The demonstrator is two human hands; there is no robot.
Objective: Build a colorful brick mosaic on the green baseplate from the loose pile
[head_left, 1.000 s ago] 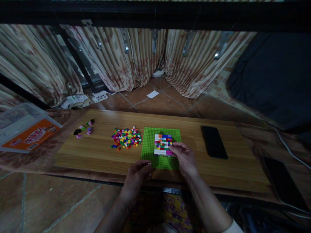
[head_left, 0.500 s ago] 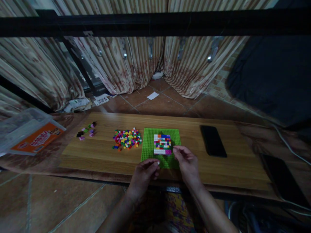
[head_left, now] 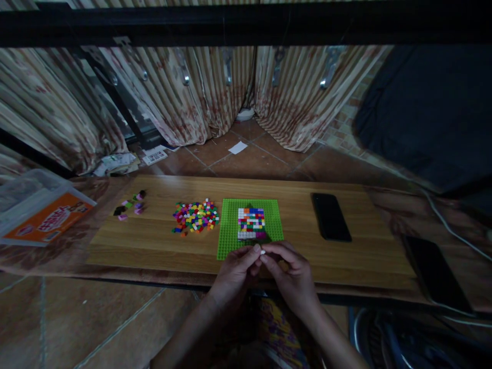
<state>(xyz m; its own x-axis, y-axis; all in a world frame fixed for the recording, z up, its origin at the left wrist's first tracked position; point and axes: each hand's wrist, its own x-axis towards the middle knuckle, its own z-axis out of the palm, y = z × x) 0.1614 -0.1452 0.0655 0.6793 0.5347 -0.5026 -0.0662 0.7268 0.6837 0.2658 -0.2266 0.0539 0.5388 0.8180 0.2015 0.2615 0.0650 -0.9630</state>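
One left hand [head_left: 235,269], one right hand [head_left: 296,271], one white brick [head_left: 263,252] at their fingertips, one green baseplate [head_left: 228,225], one multicoloured build [head_left: 251,224], two loose brick groups [head_left: 197,215] too crowded to count, two dark phones [head_left: 331,217] near the counter's [head_left: 154,248] right edge, one plastic box [head_left: 48,218] past the left edge

Baseplate [head_left: 226,230]: solid green, uniform stud grid. Brick build [head_left: 251,223]: multicolour – white, orange and blue along the far edge, white and magenta along the near edge, mixed colours between. Held piece [head_left: 263,252]: white. Brick pile [head_left: 196,215]: mixed red, yellow, green, blue, orange, pink, white. Desk [head_left: 154,253]: brown wood grain. Box label [head_left: 54,218]: orange, white lettering. Curtains [head_left: 215,97]: beige-brown stripes – reddish patches low down.
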